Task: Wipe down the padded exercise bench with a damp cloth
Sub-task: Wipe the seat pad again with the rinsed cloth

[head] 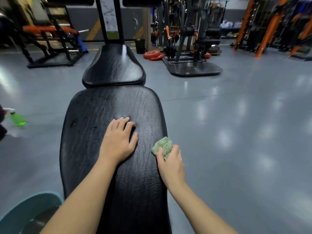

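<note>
A person leans over a black padded exercise bench [94, 149] in a gym, both bare arms reaching forward along it. The left hand [118, 142] rests palm-down near the middle of the bench's long pad, fingers relaxed and spread on the creased leather, holding nothing. The right hand [170, 164] sits at the bench's right edge, its fingers curled tight around a bunched pale green cloth [164, 146], which sticks out above the knuckles and touches the rim of the pad. Small drops speckle the far end of the long pad. Beyond it, the bench's smaller seat pad [114, 68] narrows toward a black upright post [109, 19] with a label on it.

Left of the bench, a green spray bottle [16, 118] with a white top stands on the glossy grey floor [236, 132]. A teal basin [22, 210] sits at the bench's near left corner. Beyond the bench to the right, red weight plates [153, 54] lie flat on the floor, and orange racks [270, 26] stand farther right.
</note>
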`<state>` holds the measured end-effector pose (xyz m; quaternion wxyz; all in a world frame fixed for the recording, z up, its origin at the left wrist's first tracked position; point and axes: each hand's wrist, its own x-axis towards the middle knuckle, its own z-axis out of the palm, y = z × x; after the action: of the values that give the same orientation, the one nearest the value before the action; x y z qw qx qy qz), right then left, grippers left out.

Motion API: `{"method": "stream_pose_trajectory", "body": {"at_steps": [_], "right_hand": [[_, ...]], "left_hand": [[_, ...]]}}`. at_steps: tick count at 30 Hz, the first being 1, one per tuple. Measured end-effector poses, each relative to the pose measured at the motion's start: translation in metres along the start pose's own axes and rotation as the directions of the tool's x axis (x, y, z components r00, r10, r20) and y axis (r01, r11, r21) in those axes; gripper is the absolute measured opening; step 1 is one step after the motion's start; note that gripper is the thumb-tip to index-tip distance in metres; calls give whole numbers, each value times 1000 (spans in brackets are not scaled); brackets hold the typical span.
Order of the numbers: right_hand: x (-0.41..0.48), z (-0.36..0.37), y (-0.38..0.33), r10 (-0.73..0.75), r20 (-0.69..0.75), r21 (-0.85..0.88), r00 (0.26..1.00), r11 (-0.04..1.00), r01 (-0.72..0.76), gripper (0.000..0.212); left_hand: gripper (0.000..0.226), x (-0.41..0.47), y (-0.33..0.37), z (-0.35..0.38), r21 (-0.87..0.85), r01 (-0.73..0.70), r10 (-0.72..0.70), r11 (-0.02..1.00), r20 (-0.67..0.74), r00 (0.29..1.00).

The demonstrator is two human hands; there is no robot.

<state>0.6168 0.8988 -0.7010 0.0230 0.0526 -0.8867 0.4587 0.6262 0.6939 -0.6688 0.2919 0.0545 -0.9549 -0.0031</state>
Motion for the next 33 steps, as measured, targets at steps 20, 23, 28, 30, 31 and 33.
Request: {"method": "stream_pose_trajectory", "body": {"at_steps": [20,23,28,30,31,33], "right_hand": [[65,11,-38,-49,-68,40,996,998,52,35],[34,5,-28,5,-59,30,998,1000,-3,29],[-27,1,-7,50,-34,76,998,996,-48,27],[-48,1,-1,90,-8,121,996,989,-88,25],[-56,1,2,97,10,132,995,986,-98,24],[-64,0,3,89,37,138,995,986,-94,24]], "left_hand": [[30,-1,-2,2,-3,-52,52,999,-87,995],[30,0,-1,1,14,-68,69,998,-79,994],[34,0,-1,6,78,-82,86,994,-58,995],[35,2,0,5,79,-73,76,994,-37,996],[35,1,1,5,80,-64,67,995,-32,997],[36,-1,3,3,96,-54,57,994,-27,998]]}}
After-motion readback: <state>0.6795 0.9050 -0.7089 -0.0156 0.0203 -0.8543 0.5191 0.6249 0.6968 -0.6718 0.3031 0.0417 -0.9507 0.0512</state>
